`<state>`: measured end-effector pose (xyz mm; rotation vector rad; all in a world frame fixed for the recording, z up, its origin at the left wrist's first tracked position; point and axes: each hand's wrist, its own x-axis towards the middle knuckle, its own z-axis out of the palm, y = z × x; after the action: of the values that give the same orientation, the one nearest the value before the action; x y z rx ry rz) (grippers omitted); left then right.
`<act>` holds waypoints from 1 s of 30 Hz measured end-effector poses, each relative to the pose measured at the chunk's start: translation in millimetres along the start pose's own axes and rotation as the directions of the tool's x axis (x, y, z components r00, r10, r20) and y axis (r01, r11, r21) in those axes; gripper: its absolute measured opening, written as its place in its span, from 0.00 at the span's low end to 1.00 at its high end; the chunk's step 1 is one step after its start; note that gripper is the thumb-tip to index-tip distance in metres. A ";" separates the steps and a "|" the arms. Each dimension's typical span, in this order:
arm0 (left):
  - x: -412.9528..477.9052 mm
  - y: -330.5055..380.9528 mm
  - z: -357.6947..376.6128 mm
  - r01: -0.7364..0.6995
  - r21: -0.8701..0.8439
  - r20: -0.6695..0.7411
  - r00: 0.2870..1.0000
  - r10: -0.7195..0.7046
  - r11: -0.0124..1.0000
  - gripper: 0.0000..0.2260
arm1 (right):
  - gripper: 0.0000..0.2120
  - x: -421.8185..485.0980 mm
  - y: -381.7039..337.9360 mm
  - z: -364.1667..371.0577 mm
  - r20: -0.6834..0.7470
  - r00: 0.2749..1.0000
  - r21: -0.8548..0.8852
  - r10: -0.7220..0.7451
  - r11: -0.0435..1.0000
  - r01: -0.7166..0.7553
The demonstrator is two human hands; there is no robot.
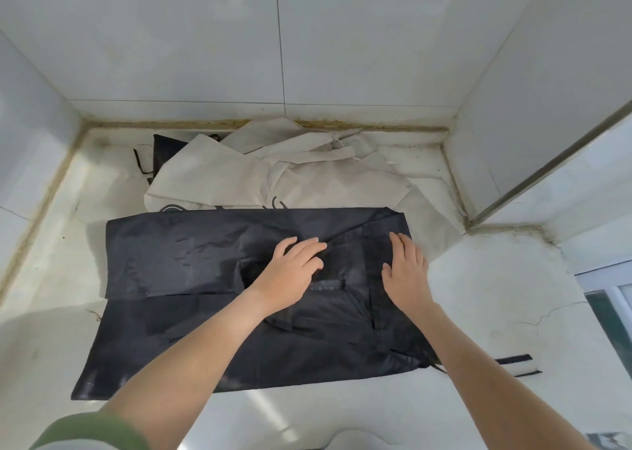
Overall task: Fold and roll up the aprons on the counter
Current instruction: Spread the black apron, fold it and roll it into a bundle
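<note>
A black apron (191, 254) lies spread across the middle of the white bench (496, 295). Its far part is folded toward the person, so a doubled layer ends in a straight edge halfway down the cloth. Both hands lie flat on it. The left hand (290, 275) presses near the centre and the right hand (405, 275) presses close to the apron's right edge. The fingers (306, 245) of each are straight and slightly spread, gripping nothing.

The apron's left edge stops short of the left wall (27, 124), leaving a strip of bare bench there. A wider bare area lies to the right of the cloth. The near hem lies toward the person, with bare bench in front of it.

Directly behind the black apron, touching its far fold, a loose heap of cream aprons (307, 179) fills the space up to the back wall (239, 39). A dark cloth (164, 152) shows at the heap's left rear. The right wall (513, 90) juts in beside the heap. A black-and-white strap (518, 366) lies on the bench at the apron's near right corner. A green sleeve (92, 429) covers the left upper arm.
</note>
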<state>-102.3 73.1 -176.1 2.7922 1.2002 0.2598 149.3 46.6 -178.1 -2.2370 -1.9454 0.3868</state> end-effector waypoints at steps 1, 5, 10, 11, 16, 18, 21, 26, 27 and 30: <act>5.3 -4.2 -4.6 0.042 0.017 -0.055 0.998 -0.041 0.999 0.11 | 0.29 10.0 -3.0 -4.4 0.001 1.000 0.014 -0.022 1.000 0.022; 17.9 -33.9 -14.8 0.315 0.143 -0.048 0.949 -0.311 0.938 0.26 | 0.32 47.5 -15.7 -19.7 0.065 0.996 0.090 -0.061 0.994 0.055; 23.0 -61.4 -31.2 0.408 0.258 0.087 0.893 -0.441 0.876 0.27 | 0.45 77.3 -35.8 -22.7 0.273 0.939 0.010 -0.210 0.977 0.215; 24.8 -63.2 -33.4 0.404 0.239 0.104 0.893 -0.437 0.883 0.27 | 0.46 81.8 -43.2 -21.9 0.320 0.915 -0.007 -0.244 0.966 0.260; 31.1 -74.2 -41.6 0.304 0.111 0.055 0.949 -0.311 0.946 0.20 | 0.42 96.6 -76.1 -19.1 0.353 0.883 0.015 -0.311 0.945 0.327; 29.8 -78.3 -42.1 0.220 0.053 -0.008 0.975 -0.220 0.974 0.15 | 0.35 101.1 -80.9 -21.9 0.308 0.897 -0.044 -0.318 0.937 0.347; 27.5 -84.0 -46.7 0.225 0.000 0.011 0.974 -0.225 0.974 0.12 | 0.21 104.9 -85.4 -27.5 0.307 0.868 -0.103 -0.389 0.893 0.437; 23.0 -91.5 -60.2 0.314 0.071 0.153 0.935 -0.321 0.947 0.15 | 0.12 95.2 -85.8 -37.4 0.285 0.839 -0.024 -0.464 0.872 0.490; 20.8 -92.6 -65.4 0.330 0.086 0.180 0.923 -0.341 0.940 0.15 | 0.12 92.6 -86.7 -40.4 0.273 0.843 -0.047 -0.463 0.869 0.492; 14.1 -94.4 -79.4 0.385 0.111 0.192 0.896 -0.400 0.916 0.15 | 0.13 84.5 -87.8 -48.7 0.198 0.862 -0.129 -0.467 0.859 0.495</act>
<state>-175.1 149.5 -110.7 2.4691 1.6996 -0.1110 90.7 145.6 -114.9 -1.7442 -2.6208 0.3419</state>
